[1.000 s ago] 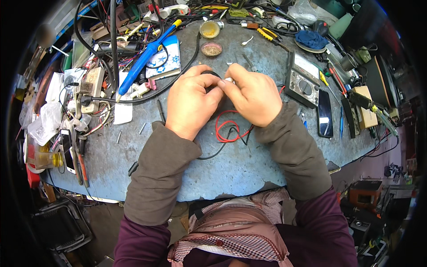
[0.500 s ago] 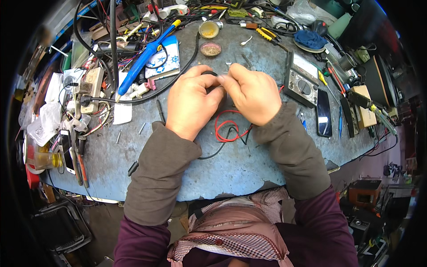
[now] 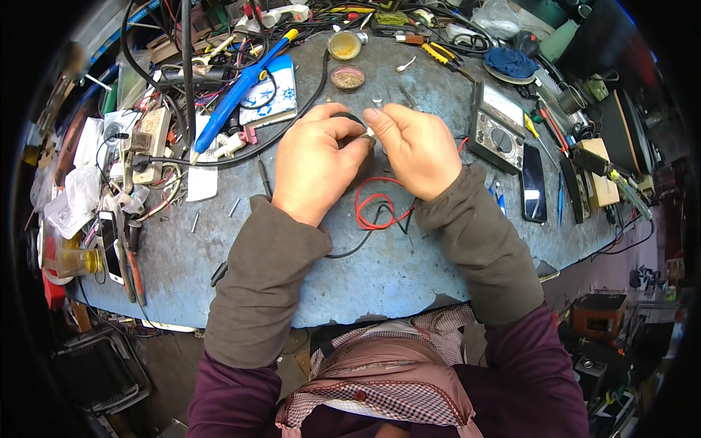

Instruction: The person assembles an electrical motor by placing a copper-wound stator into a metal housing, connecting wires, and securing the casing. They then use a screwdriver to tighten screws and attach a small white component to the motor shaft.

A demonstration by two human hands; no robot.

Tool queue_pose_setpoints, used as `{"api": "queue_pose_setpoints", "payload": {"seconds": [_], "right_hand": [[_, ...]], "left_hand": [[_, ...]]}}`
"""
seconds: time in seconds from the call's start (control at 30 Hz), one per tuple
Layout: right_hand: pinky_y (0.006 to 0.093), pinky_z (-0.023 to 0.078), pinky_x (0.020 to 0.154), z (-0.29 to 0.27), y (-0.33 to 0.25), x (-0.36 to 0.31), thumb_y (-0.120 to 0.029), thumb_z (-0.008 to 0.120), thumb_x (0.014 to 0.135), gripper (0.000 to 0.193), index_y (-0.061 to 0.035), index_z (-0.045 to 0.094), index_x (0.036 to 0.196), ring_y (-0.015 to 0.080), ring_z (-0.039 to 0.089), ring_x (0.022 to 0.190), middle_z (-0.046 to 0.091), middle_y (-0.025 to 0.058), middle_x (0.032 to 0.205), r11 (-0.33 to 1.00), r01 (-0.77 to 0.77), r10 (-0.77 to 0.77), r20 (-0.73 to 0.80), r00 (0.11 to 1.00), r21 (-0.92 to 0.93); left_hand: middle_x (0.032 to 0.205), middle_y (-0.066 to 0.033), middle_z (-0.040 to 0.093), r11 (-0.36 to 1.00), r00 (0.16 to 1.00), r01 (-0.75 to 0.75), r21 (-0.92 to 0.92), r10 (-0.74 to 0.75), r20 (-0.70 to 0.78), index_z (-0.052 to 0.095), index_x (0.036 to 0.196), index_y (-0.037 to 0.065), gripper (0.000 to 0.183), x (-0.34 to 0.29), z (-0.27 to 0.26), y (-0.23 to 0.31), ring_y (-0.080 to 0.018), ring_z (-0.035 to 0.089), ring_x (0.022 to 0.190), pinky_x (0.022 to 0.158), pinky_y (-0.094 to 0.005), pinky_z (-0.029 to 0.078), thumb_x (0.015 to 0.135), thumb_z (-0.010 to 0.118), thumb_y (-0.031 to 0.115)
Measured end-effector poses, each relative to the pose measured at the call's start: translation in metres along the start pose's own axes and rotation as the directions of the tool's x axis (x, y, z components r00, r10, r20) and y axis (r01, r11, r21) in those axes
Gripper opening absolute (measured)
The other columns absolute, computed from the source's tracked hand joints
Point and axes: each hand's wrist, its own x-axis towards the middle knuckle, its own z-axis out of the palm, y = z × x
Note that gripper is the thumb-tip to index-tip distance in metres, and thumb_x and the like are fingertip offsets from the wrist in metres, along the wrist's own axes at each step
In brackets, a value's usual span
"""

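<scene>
Above the middle of the bench, my left hand [image 3: 310, 164] is closed, thumb against fingers, on a black cable-like piece [image 3: 352, 117] that curves out over the fingertips. A small pale tip shows at its end. My right hand [image 3: 423, 157] is closed just beside it, thumb and curled fingers pinched together; whatever they grip is hidden. Below the hands lies a coiled red test lead [image 3: 358, 213], tangled with a black lead [image 3: 350, 254]. An analog multimeter [image 3: 500, 139] rests at an angle to the right of my right hand.
A blue soldering iron [image 3: 228, 113] slants over a patterned notepad [image 3: 281, 91] at left. Two small round tins [image 3: 347, 78] sit beyond my hands. Dark phone [image 3: 534, 186] lies at right; pliers [image 3: 135, 274] and clutter crowd the left edge. Tangled wires fill the back.
My right hand has drawn slightly right from my left hand, opening a small gap where the pale tip shows. My left hand has barely moved.
</scene>
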Motion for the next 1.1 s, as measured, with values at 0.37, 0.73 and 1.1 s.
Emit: {"api": "queue_pose_setpoints", "payload": {"seconds": [0.37,0.73,1.1], "right_hand": [[0.0527,0.050,0.061,-0.013,-0.011,-0.001,-0.040,0.068,0.106,0.040,-0.0042,0.068,0.088,0.0437,0.066,0.069,0.067,0.0181,0.072,1.000,0.026,-0.027,0.074,0.997,0.016],[0.0318,0.048,0.062,-0.026,0.056,0.021,-0.023,0.078,0.097,0.020,-0.0038,0.077,0.103,0.0096,0.058,0.066,0.065,0.0039,0.072,0.921,-0.204,0.253,-0.109,0.961,0.331],[0.0476,0.059,0.093,-0.014,0.068,0.021,-0.023,0.070,0.093,0.025,-0.0131,0.085,0.111,0.0393,0.075,0.105,0.080,0.0174,0.106,0.785,-0.243,0.307,0.017,0.952,-0.570]], "left_hand": [[0.122,-0.0192,0.076,0.999,1.000,0.012,-0.030,-0.013,-0.020,0.085,0.097,0.005,0.019,-0.001,0.001,0.003,-0.0359,0.074,0.110,0.095,-0.0438,0.059,0.083,0.077,0.016],[0.103,-0.0123,0.079,0.943,0.989,0.140,-0.302,-0.147,0.000,0.082,0.098,-0.003,0.021,0.008,-0.004,-0.019,-0.0214,0.075,0.093,0.083,-0.0328,0.057,0.084,0.083,0.011],[0.117,-0.0085,0.076,0.752,0.915,0.402,-0.522,-0.322,0.241,0.073,0.123,-0.006,0.030,0.017,-0.016,-0.018,-0.0129,0.070,0.105,0.094,-0.0263,0.054,0.095,0.076,0.001]]}}
